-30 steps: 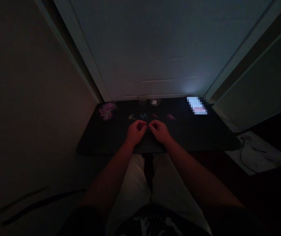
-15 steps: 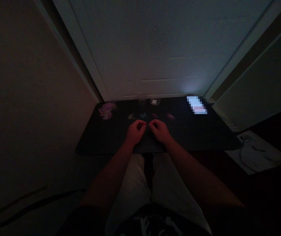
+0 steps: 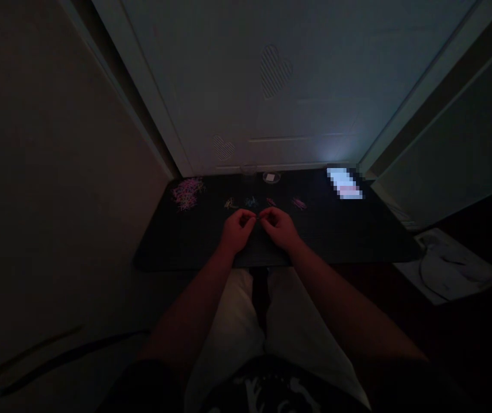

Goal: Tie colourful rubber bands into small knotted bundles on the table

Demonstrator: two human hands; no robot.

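Observation:
My left hand (image 3: 237, 228) and my right hand (image 3: 277, 227) meet fingertip to fingertip low over the dark table (image 3: 340, 235). Thumb and forefinger are pinched together on each; whatever lies between them is too small and dim to name. Just beyond the hands runs a row of little piles of thin strands: a yellowish pile (image 3: 229, 203), a bluish pile (image 3: 251, 202), a red-pink pile (image 3: 270, 202) and a pink pile (image 3: 299, 203). At the table's far left a larger heap of mixed pink, purple and white strands (image 3: 188, 193) is spread out.
Against the white door panel (image 3: 211, 86) stand a clear container (image 3: 248, 172) and a round lid-like piece with a white label (image 3: 271, 178). A lit phone-like screen (image 3: 344, 183), pixelated, lies at the back right. A pale sheet with a cable (image 3: 450, 267) is on the floor.
My right hand has shifted slightly left, so its fingertips are closer to those of my left hand. The piles look the same.

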